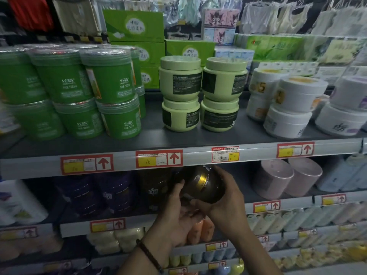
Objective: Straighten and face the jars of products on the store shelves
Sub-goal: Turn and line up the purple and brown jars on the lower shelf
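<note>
You're facing the tilted dark jar (200,184), left hand (178,212) and right hand (225,197) clasping it. Next, stand it upright behind your grip, label outward.

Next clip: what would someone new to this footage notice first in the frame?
The left hand and right hand hold a tilted dark jar with a gold band in front of the second shelf, at centre. Above it, bright green jars stand stacked at top left, beside four pale green jars showing dark text labels.
</note>
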Available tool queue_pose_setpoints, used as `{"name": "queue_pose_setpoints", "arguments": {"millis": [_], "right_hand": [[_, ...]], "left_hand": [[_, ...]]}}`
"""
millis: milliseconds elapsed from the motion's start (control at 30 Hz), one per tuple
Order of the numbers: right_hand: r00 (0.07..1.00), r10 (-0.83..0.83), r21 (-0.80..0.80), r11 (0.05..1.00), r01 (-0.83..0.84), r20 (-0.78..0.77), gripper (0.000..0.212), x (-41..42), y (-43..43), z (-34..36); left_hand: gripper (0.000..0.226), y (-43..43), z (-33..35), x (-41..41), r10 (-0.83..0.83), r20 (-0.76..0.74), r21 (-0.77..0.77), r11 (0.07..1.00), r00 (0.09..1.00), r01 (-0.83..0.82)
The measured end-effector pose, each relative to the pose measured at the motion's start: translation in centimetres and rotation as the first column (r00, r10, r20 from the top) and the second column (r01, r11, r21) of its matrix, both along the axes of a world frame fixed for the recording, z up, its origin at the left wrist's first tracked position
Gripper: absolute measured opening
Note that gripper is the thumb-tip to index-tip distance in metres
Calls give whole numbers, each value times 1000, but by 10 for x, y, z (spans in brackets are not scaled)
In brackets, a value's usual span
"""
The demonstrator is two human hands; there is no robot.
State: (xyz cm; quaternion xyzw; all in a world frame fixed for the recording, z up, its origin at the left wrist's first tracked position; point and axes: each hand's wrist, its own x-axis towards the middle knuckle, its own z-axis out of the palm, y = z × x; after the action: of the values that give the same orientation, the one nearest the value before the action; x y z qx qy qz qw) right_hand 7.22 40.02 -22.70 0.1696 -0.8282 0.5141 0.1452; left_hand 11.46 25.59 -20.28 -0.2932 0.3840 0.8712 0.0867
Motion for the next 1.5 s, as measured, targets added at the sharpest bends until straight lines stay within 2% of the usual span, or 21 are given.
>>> {"name": "queue_pose_setpoints", "arguments": {"millis": [167, 300, 500, 600, 833, 933, 1067, 1200, 1267, 1367, 1500], "right_hand": [[997, 52, -24, 998, -51, 49, 114, -5, 3, -6], [976, 139, -128, 985, -118, 168, 122, -11, 8, -15], [958, 235, -197, 959, -202, 161, 110, -18, 11, -18], [961, 227, -223, 956, -189, 161, 109, -24, 12, -20], [977, 165, -218, 967, -134, 132, 105, -23, 4, -23], [979, 154, -218, 968, -122, 135, 107, -24, 1, -24], [983, 132, -218, 971, -101, 131, 109, -24, -1, -21], [981, 126, -250, 964, -87, 146, 107, -23, -4, -18], [980, 128, -257, 963, -86, 152, 105, -22, -5, -16], [982, 101, -242, 968, -61, 157, 103, -22, -8, -13], [983, 61, -204, 979, -25, 171, 103, -24, -10, -8]], "left_hand": [[56, -3, -5, -4, -41, 11, 24, 999, 999, 40], [56, -5, -6, -5, -85, 2, 9, 996, 996, 85], [60, -8, -5, -6, -86, -5, 52, 995, 996, 86], [64, -8, -4, -6, -97, 15, 32, 995, 995, 97], [75, -15, -12, -4, -224, 7, -151, 963, 975, 222], [73, -19, -14, -3, -205, -20, -275, 942, 979, 192], [47, -21, -18, 2, -159, -94, -482, 871, 983, 95], [21, -20, -31, 5, -200, -178, -584, 809, 963, 60], [19, -15, -30, 7, -184, -202, -549, 835, 962, 44], [34, -9, -27, 6, -105, -228, -427, 904, 968, -2], [28, -4, -17, 9, -61, -245, -354, 935, 968, -31]]}}
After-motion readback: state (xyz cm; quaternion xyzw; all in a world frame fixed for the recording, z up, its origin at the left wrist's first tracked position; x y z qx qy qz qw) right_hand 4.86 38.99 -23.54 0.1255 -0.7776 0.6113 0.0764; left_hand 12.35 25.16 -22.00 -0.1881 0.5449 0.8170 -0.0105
